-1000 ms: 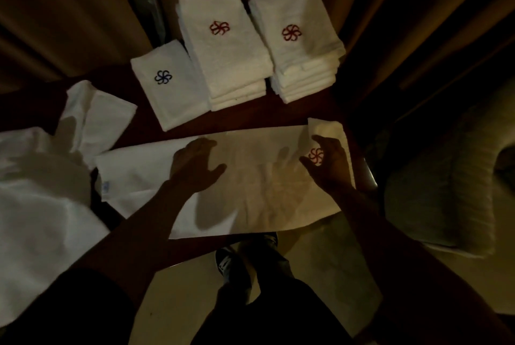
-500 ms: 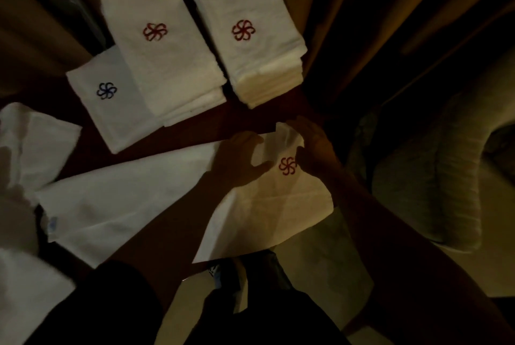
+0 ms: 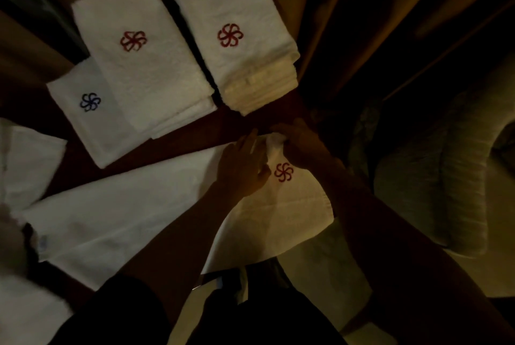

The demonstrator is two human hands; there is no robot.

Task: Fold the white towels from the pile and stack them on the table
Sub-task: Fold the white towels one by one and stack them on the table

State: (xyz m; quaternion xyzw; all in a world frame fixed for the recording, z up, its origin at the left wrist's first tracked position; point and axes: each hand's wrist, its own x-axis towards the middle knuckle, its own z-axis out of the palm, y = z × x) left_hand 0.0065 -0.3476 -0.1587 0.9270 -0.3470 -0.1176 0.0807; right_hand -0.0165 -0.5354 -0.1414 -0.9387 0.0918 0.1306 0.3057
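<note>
Table [image 3: 195,146] carries one spread white towel [image 3: 125,219] along its near edge, right end overhanging; folded stacks [image 3: 242,65] sit toward the far edge. Left hand [image 3: 242,169] presses the towel, fingers nearly straight; right hand [image 3: 301,146] pinches its bunched far corner.

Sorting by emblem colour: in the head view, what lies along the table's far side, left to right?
Folded towel with blue emblem → short stack with red emblem → taller stack with red emblem.
</note>
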